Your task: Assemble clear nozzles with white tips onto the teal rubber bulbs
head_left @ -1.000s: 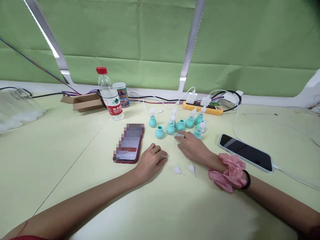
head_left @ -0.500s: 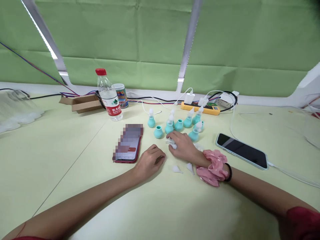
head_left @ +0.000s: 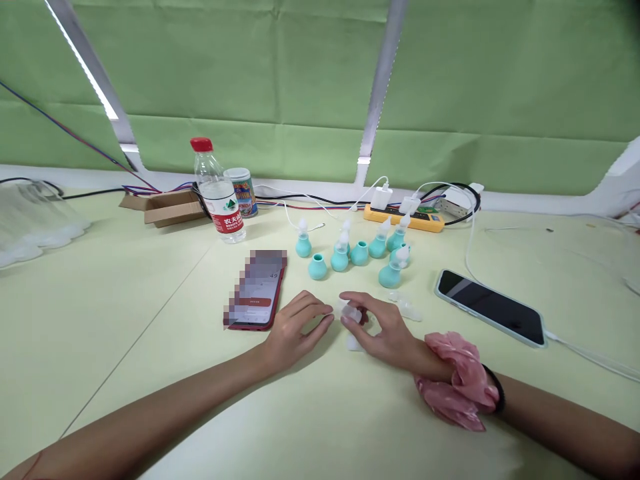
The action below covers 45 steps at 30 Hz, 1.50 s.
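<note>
My right hand [head_left: 383, 330] is curled round a translucent white plastic piece [head_left: 351, 312], thumb and fingers on either side. Close by, my left hand [head_left: 300, 330] faces it with thumb and forefinger pinched together; whatever lies between those tips is too small to make out. A white plastic piece [head_left: 355, 343] lies under the right hand, partly hidden. More clear and white pieces [head_left: 407, 307] rest to its right. Beyond the hands stand several turquoise squeeze bulbs, some with clear nozzles, such as this bulb [head_left: 389, 275]; an open-necked bulb [head_left: 317, 267] has none.
A phone in a red case [head_left: 255, 293] lies left of my hands. Another phone [head_left: 490, 307], cabled, lies at right. Behind are a water bottle [head_left: 220, 200], a can [head_left: 243, 193], a cardboard box [head_left: 175, 210] and a yellow power strip [head_left: 405, 219] with white chargers.
My right hand has drawn back from the bulbs toward me and now holds a translucent piece in front of my left hand. My left hand has barely moved.
</note>
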Tool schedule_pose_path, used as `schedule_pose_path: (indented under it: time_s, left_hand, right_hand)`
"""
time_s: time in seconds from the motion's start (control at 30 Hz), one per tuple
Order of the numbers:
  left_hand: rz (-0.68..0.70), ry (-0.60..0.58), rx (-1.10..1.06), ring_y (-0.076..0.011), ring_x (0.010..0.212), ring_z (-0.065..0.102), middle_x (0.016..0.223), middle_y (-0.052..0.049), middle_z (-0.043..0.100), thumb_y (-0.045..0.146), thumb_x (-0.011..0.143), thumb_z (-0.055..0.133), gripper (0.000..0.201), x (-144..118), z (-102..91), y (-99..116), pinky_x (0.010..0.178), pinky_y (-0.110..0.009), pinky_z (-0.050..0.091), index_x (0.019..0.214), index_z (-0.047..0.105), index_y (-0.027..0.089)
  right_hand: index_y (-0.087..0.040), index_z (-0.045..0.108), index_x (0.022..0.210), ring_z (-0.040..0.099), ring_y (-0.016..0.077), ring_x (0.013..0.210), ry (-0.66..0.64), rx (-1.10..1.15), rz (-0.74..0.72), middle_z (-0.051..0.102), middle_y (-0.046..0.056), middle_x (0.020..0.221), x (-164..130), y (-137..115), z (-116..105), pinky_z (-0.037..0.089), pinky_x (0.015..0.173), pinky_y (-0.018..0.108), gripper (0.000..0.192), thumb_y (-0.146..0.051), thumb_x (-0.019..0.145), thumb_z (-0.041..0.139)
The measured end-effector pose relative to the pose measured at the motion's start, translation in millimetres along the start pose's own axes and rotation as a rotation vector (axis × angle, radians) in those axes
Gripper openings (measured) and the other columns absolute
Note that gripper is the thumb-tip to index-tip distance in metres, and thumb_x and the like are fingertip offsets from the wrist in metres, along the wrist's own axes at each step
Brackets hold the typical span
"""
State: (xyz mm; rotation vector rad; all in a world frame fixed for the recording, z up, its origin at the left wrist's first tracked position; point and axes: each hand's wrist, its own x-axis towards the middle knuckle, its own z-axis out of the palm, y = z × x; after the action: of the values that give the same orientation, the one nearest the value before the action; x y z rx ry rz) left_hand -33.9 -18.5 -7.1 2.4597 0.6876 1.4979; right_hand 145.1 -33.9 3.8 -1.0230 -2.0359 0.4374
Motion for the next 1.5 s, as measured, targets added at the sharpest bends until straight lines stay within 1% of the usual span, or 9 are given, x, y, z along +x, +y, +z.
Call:
schedule_pose_path:
  time_s: [0.1,0.23,0.33,0.5,0.73,0.87,1.03,1.33,1.5]
  left_hand:
    - [0.008,0.013,-0.032,-0.013,0.065,0.052,0.069,-0.005,0.058,0.001,0.069,0.057,0.019,0.5,-0.3,1.2,0.059,-0.028,0.046,0.085,0.054,0.012]
    - [-0.018,0.026,-0.058,-0.0134,0.067,0.053,0.071,-0.005,0.059,-0.002,0.069,0.056,0.022,0.7,-0.8,1.2,0.061,-0.029,0.046,0.086,0.054,0.012]
    - [-0.009,0.03,-0.065,-0.0139,0.07,0.054,0.076,-0.006,0.061,-0.002,0.069,0.057,0.025,0.4,-0.6,0.0,0.063,-0.03,0.047,0.089,0.055,0.013]
    - [0.015,0.031,-0.052,-0.0148,0.073,0.055,0.08,-0.007,0.062,-0.001,0.069,0.057,0.027,0.1,1.0,-2.9,0.063,-0.031,0.048,0.091,0.056,0.015]
    - [0.074,0.023,0.018,-0.0152,0.073,0.053,0.08,-0.006,0.064,0.003,0.071,0.058,0.024,3.0,1.9,-3.2,0.062,-0.031,0.048,0.091,0.056,0.017]
    - [0.066,0.002,0.024,-0.0149,0.074,0.052,0.081,-0.006,0.062,0.004,0.073,0.056,0.02,4.1,2.1,-3.1,0.062,-0.031,0.047,0.088,0.057,0.017]
    - [-0.024,0.022,0.014,-0.015,0.073,0.053,0.078,-0.006,0.062,0.004,0.072,0.057,0.016,5.2,1.1,-3.5,0.063,-0.031,0.047,0.084,0.058,0.015]
    - [-0.06,0.063,-0.056,-0.0141,0.067,0.056,0.076,-0.004,0.064,0.007,0.071,0.059,0.02,5.6,0.5,-2.5,0.063,-0.032,0.048,0.089,0.059,0.017]
    - [-0.09,0.075,-0.101,-0.0151,0.067,0.057,0.075,-0.005,0.067,0.008,0.069,0.062,0.018,6.8,0.4,-3.9,0.062,-0.034,0.049,0.086,0.062,0.016]
  right_hand:
    - [-0.019,0.049,0.099,0.048,0.0097,0.055,-0.104,0.299,0.222,0.054,0.0,0.066,-1.9,-8.5,1.8,0.04,0.051,0.022,0.022,-0.032,0.081,0.044]
    - [-0.018,0.05,0.098,0.042,0.0062,0.046,-0.115,0.612,0.426,0.056,0.0,0.067,3.7,-5.4,3.6,0.037,0.043,0.02,0.026,-0.036,0.079,0.047]
    - [-0.016,0.056,0.094,0.041,0.0057,0.045,-0.105,0.688,0.466,0.054,0.0,0.064,6.8,1.6,4.4,0.036,0.042,0.02,0.028,-0.036,0.074,0.055]
    - [-0.012,0.06,0.086,0.046,0.0072,0.045,-0.172,0.773,0.535,0.052,-0.002,0.056,10.1,5.4,3.3,0.038,0.044,0.022,0.032,-0.035,0.065,0.064]
    - [-0.013,0.059,0.098,0.055,0.0099,0.041,-0.26,0.872,0.673,0.064,0.004,0.062,15.1,10.5,2.8,0.037,0.038,0.02,0.039,-0.042,0.07,0.058]
    - [-0.012,0.063,0.093,0.056,0.0091,0.045,-0.25,0.941,0.714,0.065,0.006,0.066,15.2,9.5,1.2,0.042,0.044,0.022,0.036,-0.038,0.068,0.062]
    - [-0.013,0.06,0.1,0.059,0.0105,0.055,-0.335,1.028,0.696,0.066,0.007,0.075,16.2,3.8,-5.0,0.045,0.051,0.022,0.04,-0.027,0.063,0.068]
    - [-0.013,0.064,0.088,0.055,0.0091,0.051,-0.269,0.977,0.652,0.064,0.004,0.069,16.0,7.6,0.8,0.044,0.05,0.023,0.032,-0.031,0.062,0.068]
    - [-0.012,0.064,0.086,0.054,0.0092,0.053,-0.3,0.941,0.633,0.064,0.005,0.07,16.2,6.6,-0.9,0.044,0.051,0.023,0.031,-0.034,0.064,0.066]
